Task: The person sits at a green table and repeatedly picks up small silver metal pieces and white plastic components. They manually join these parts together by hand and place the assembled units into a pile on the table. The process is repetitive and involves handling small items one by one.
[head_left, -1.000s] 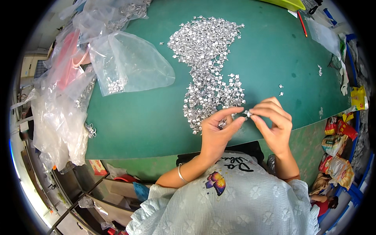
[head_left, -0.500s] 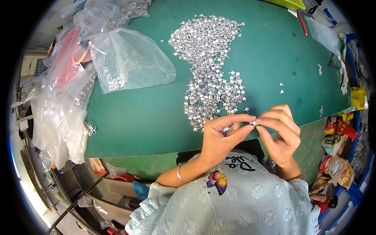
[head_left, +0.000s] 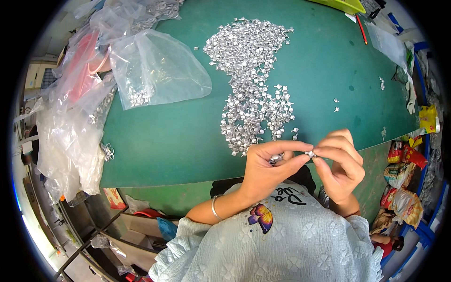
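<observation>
One small metal fitting (head_left: 310,154) sits pinched by the left hand (head_left: 264,170) and right hand (head_left: 343,170) fingertips, near a silvery heap (head_left: 246,49).

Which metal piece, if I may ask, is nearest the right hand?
The metal piece pinched at the fingertips of the left hand and right hand; the others lie farther off.

Cannot make out the exact form of the small silvery metal piece (head_left: 310,154) right of and below the frame's centre, tiny and partly covered by bare fingertips (head_left: 321,152). Cannot count the loose silvery metal parts (head_left: 276,159) half hidden in the curled bare left hand (head_left: 264,168), nor see all of the yellow-green plastic container (head_left: 345,5), cut off by the top edge at upper right.
</observation>
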`<state>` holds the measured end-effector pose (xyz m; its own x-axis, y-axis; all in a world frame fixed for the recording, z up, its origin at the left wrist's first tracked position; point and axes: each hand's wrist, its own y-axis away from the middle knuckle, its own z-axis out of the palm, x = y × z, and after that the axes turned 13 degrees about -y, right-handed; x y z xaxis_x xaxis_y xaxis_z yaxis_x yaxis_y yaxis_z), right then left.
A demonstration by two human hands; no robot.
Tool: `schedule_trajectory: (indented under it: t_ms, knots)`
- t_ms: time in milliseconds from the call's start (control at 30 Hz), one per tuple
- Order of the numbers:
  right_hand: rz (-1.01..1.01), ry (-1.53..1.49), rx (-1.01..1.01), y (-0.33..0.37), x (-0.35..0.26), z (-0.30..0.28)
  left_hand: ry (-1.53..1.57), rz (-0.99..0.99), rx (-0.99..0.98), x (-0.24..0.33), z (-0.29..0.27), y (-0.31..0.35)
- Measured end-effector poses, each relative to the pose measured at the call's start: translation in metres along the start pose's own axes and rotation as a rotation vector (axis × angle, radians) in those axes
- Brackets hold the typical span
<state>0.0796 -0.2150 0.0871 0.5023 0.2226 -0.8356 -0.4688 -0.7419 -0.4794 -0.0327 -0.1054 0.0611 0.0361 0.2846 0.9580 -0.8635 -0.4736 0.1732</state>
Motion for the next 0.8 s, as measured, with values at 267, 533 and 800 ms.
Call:
schedule_trajectory:
  t_ms: [267, 533, 800]
  knots:
    - [-0.005, -0.034, 0.026, 0.003, -0.004, -0.002, -0.024, 0.016, -0.020, 0.006, 0.003, 0.000]
    - [0.021, -0.086, 0.062, 0.006, -0.005, -0.002, -0.006, 0.023, -0.046, 0.007, 0.005, 0.000]
    - [0.014, -0.102, 0.109, 0.008, -0.010, -0.004, 0.032, 0.054, -0.105, 0.011, 0.010, -0.002]
